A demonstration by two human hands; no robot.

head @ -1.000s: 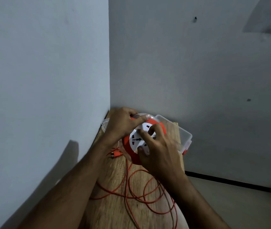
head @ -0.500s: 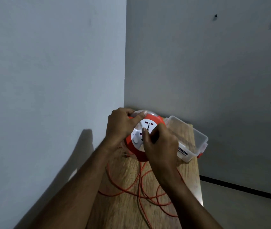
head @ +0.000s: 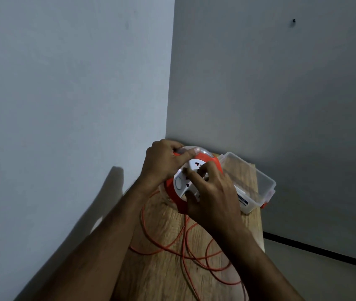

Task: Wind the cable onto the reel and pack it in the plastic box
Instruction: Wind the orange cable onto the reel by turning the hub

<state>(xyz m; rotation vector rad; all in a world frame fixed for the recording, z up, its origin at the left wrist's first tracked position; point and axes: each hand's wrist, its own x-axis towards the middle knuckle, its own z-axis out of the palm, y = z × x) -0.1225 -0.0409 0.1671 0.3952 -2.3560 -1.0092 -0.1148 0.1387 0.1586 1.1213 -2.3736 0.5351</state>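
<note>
We are looking down at a narrow wooden table (head: 161, 270) with a pale, streaky grain, pushed into the corner where two plain grey walls (head: 64, 83) meet. At the table's far end, near that corner, we hold a round cable reel (head: 178, 198) tilted up on its edge, its face turned toward us. The reel has a smooth, glossy orange rim and a flat white central disc with dark socket slots and one round button. A clear, domed plastic part shows behind its top edge.

Our left hand (head: 161, 161) wraps over the reel's upper left rim, fingers curled behind it and the thumb laid flat across the front. Our right hand (head: 211, 198) covers the lower right of the white disc, fingertips (head: 186, 170) pressed on it and bent in a close pinch; what exactly they grip we cannot tell.

A thin orange cable (head: 194, 253) lies in loose, overlapping loops across the middle and near part of the table, running up toward the reel.

Just beside the reel, at the far right corner of the table, sits a clear rectangular plastic box (head: 259, 181) with rounded corners, open on top, with a label on its near wall and an orange clip at its right end. A dark strip runs along the base of the right-hand wall.
</note>
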